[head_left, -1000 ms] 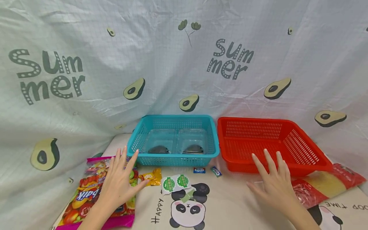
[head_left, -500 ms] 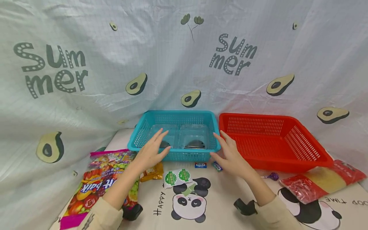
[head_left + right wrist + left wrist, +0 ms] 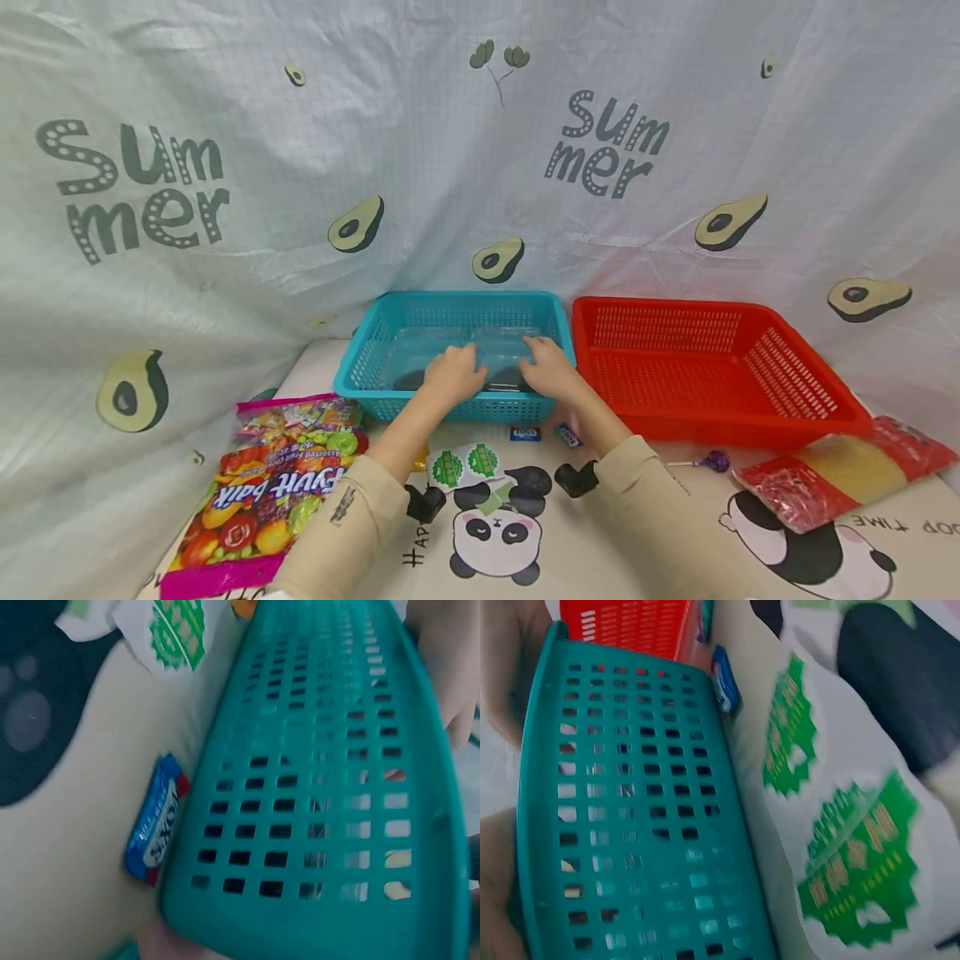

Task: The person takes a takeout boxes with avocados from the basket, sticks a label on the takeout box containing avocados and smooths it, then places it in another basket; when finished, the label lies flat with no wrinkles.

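Two clear plastic boxes sit side by side in the teal basket [image 3: 457, 406]. My left hand [image 3: 452, 377] reaches over the basket's front rim, its bent fingers down between the left box [image 3: 420, 340] and the right box [image 3: 501, 343]. My right hand [image 3: 551, 371] is at the right side of the right box, fingers pointing inward. Both hands are close to that right box; whether they grip it cannot be made out. In both wrist views the basket's slotted front wall [image 3: 641, 795] hides the fingertips. The right wrist view also shows this wall [image 3: 300, 780].
A red basket [image 3: 705, 429] stands to the right, with a lollipop [image 3: 716, 461] and a red-yellow packet [image 3: 847, 471] before it. At left lies a fruit candy bag [image 3: 277, 492]. Green stickers [image 3: 465, 465] and small wrapped candies [image 3: 525, 434] lie in front of the teal basket.
Both hands have moved forward and inward, from above the table in front of the baskets to inside the teal basket beside the right box. Their fingers, spread earlier, are now bent.
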The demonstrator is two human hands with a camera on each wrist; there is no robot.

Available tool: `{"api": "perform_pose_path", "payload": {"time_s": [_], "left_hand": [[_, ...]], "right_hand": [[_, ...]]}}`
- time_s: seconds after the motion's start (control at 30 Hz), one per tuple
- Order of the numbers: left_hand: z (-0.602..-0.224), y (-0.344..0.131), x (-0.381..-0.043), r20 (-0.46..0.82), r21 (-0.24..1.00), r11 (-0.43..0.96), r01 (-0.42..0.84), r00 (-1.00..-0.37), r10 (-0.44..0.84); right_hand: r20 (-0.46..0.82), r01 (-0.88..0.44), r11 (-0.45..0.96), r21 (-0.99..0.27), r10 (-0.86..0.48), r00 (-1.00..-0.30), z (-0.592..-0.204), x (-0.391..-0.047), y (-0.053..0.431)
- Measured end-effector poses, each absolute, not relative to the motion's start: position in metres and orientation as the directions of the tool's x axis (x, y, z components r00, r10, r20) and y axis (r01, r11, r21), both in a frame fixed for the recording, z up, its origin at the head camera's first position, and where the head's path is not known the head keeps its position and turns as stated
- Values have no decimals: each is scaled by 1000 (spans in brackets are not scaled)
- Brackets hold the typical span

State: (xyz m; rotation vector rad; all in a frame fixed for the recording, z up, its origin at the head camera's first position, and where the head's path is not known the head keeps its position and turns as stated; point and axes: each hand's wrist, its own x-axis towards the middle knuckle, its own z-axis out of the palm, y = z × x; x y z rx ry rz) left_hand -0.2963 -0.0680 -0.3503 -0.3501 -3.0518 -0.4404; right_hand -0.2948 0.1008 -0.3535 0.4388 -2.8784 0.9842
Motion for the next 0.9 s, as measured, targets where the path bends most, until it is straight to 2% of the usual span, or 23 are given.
{"api": "perform_pose_path", "payload": {"time_s": [0.1,0.23,0.33,0.47,0.7,0.9], "left_hand": [[-351,-63,-300,19,236,958,164,-986,164],[-352,-62,-304,-44,151,978,143,-988,151],[-355,-61,-306,-73,108,985,132,-987,141],[-360,-59,-305,-42,113,982,150,-987,156],[-366,-61,-301,33,170,970,176,-984,173],[-365,-62,-299,66,213,965,151,-988,140]], "right_hand": [[21,-157,750,-642,-187,-982,-354,-303,97],[-59,-58,726,-685,-134,-989,-359,-310,94],[-70,-53,762,-645,-127,-989,-364,-313,92],[-86,-50,789,-613,-129,-988,-366,-313,93],[-87,-28,738,-674,-117,-989,-370,-311,94],[-76,-21,743,-669,-96,-992,-371,-311,92]]}}
